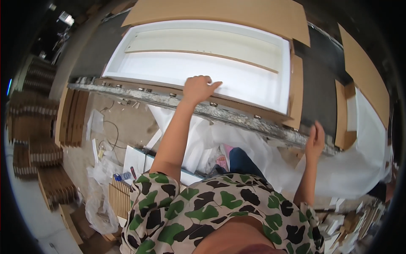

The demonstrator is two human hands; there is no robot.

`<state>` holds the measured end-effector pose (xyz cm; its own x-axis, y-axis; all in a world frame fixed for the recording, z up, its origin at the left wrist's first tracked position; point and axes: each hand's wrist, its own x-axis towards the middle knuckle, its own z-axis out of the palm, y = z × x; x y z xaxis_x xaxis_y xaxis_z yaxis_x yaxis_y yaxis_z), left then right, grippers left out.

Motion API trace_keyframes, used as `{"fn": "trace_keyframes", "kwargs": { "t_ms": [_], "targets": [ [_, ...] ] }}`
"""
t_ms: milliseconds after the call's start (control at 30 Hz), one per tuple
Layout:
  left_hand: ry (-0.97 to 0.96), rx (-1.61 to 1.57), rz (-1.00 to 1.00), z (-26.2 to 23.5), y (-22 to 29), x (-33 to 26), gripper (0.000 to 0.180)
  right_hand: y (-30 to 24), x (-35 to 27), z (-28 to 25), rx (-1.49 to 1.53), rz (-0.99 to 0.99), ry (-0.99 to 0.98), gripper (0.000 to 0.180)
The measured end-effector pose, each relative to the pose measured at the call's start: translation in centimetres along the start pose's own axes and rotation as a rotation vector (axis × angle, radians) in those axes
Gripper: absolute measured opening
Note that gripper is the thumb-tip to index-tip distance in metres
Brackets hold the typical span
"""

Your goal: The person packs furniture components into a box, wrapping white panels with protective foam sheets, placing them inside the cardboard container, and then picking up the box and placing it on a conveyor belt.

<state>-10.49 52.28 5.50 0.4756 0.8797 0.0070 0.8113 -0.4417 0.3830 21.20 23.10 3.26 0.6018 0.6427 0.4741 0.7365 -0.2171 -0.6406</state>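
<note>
A long, shallow cardboard carton [237,106] lies with its lid flap folded back, lined in white. Inside it, a pale panel [169,41] with a brown edge runs lengthwise along the far side. My left hand [199,89] is over the carton's near rim, fingers bent and thumb apart; its fingertips are hidden, and I see nothing held. Beyond the carton's near right corner, my right hand [314,142] is raised by the conveyor's near edge, fingers stretched upward and holding nothing.
The carton rests on a black conveyor belt [319,84] with a scuffed metal side rail [241,111]. Another opened carton [342,114] with white foam sheet [351,169] stands at right. Stacked flat cardboard [42,148] is at left; plastic wrap [99,207] lies on the floor.
</note>
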Motion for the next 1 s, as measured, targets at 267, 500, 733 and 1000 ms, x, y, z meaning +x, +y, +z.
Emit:
{"fn": "trace_keyframes", "kwargs": {
  "t_ms": [267,500,733,1000],
  "targets": [
    [0.496,-0.216,0.03,1.6,-2.4,-1.3,0.026,19.0,-27.1,-18.7,-0.602,0.961,-0.39,0.032],
    [0.572,-0.389,0.142,10.8,14.5,-11.9,0.016,23.1,-50.8,-23.3,-0.369,1.625,-0.842,0.041],
    [-0.784,-0.593,0.751,28.5,42.3,-23.7,0.012,36.7,-56.8,-30.5,-0.302,1.653,-0.297,0.032],
    [-1.163,0.303,1.61,47.5,62.0,-27.9,0.045,37.8,-39.2,-44.8,-0.104,1.289,0.402,0.031]
  ]
}}
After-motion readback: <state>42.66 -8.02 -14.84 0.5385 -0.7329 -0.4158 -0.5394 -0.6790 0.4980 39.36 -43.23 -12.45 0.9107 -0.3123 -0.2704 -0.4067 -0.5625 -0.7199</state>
